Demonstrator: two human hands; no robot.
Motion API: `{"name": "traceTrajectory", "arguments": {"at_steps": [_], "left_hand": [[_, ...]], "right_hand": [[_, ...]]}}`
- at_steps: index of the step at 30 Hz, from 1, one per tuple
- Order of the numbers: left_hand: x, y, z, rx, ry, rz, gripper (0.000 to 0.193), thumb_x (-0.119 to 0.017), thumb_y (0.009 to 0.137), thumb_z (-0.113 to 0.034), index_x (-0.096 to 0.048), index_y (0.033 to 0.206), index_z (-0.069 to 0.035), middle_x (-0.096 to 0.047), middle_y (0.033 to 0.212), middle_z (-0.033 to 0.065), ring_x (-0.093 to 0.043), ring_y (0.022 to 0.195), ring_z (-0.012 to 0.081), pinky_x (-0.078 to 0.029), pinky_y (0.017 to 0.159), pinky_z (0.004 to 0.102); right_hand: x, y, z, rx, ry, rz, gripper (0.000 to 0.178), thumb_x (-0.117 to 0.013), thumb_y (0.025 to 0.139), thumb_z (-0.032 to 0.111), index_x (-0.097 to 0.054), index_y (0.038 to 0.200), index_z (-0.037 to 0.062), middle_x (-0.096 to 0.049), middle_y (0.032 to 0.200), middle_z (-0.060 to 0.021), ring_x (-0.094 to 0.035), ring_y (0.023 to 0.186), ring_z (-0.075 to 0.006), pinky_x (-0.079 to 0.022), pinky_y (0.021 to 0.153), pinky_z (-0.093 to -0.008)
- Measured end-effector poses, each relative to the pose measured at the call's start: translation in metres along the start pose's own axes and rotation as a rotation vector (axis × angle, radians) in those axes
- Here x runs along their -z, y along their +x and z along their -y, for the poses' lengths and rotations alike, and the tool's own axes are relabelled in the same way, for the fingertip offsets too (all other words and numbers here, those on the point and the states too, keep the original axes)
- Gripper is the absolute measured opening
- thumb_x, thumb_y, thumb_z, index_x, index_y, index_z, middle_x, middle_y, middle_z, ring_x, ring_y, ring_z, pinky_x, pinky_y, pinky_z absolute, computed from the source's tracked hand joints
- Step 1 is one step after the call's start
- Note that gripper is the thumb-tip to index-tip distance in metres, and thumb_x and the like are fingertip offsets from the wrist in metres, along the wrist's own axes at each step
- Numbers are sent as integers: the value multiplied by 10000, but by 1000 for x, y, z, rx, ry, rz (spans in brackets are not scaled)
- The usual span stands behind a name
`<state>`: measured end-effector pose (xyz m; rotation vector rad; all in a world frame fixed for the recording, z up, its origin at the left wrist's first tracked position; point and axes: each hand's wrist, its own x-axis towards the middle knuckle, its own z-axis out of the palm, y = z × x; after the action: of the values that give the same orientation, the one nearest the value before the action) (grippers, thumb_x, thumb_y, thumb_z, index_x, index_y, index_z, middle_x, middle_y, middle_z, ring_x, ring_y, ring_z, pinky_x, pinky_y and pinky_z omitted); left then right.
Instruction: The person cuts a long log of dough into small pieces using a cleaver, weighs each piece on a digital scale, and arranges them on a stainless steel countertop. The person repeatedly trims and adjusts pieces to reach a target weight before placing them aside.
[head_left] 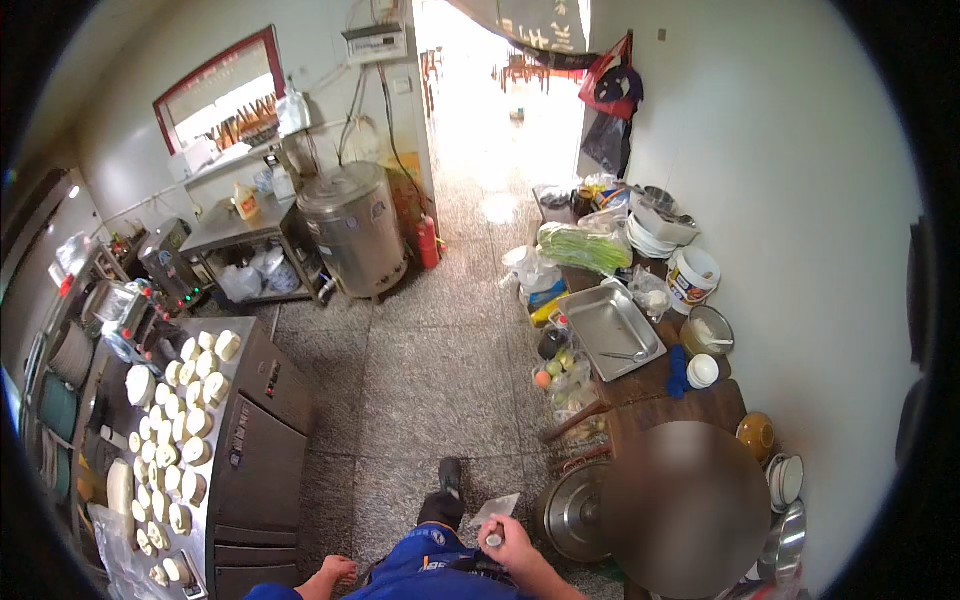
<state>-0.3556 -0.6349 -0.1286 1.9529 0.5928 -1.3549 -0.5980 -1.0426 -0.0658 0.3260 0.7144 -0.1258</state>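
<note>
In my right hand (510,548) is a cleaver (497,508) with a broad, pale metal blade. My fingers are wrapped round its handle, and the blade points forward over the floor, beside my dark shoe. My left hand (340,570) hangs low by my left side, holding nothing, with its fingers loosely apart. Further left, several pieces of pale cut dough (170,430) lie in rows on a steel counter (235,375). A longer roll of dough (120,497) rests at the counter's left side, near a clear plastic sheet (118,545).
A lidded steel pot (575,515) stands to my right. Beyond it, a wooden table (640,430) bears a steel tray (612,335), green vegetables (580,247) and bowls (703,372). A blurred round patch hides the near right. Ahead are a steel boiler (355,230), a fire extinguisher (428,242) and a bright doorway.
</note>
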Motion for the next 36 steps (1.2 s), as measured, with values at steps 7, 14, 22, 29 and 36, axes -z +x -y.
{"name": "traceTrajectory", "arguments": {"at_steps": [7, 14, 22, 29, 36], "left_hand": [[0, 99, -112, -570, 1219, -26, 234, -688, 883, -296, -766, 853, -77, -724, 811, 109, -704, 691, 288, -550, 594, 457], [-31, 159, -408, -286, -238, -13, 134, -657, 921, -81, -699, 1005, 14, -691, 789, 137, -711, 678, 251, -573, 518, 367], [-32, 171, -702, -456, -270, -87, 175, -629, 948, -45, -662, 1103, 29, -692, 841, 91, -670, 640, 182, -522, 497, 303], [-77, 194, -763, -411, 98, -371, 196, -609, 830, -76, -706, 662, -49, -673, 582, 72, -641, 492, 202, -511, 470, 379], [-128, 133, -849, -419, 769, -508, 181, -730, 900, -177, -761, 743, -93, -760, 807, 114, -684, 807, 230, -533, 718, 413]], "right_hand": [[-180, 113, 95, -51, -124, -43, 230, -606, 998, 182, -513, 811, 85, -530, 673, 2, -531, 586, -130, -476, 557, -295], [-421, 181, 159, 141, -480, 24, 185, -605, 1021, 185, -533, 878, 92, -555, 700, 1, -541, 585, -124, -471, 534, -300], [-578, 277, 268, 371, -895, -1, 176, -663, 985, 144, -531, 870, 121, -519, 676, 16, -503, 521, -119, -445, 456, -316], [-657, 402, 436, 231, -818, -45, 327, -613, 999, 174, -467, 708, 140, -441, 593, 25, -468, 512, -135, -421, 459, -335], [-726, 468, 550, -138, -423, 18, 308, -564, 994, 120, -428, 721, 158, -411, 605, 49, -413, 518, -98, -413, 502, -276]]}}
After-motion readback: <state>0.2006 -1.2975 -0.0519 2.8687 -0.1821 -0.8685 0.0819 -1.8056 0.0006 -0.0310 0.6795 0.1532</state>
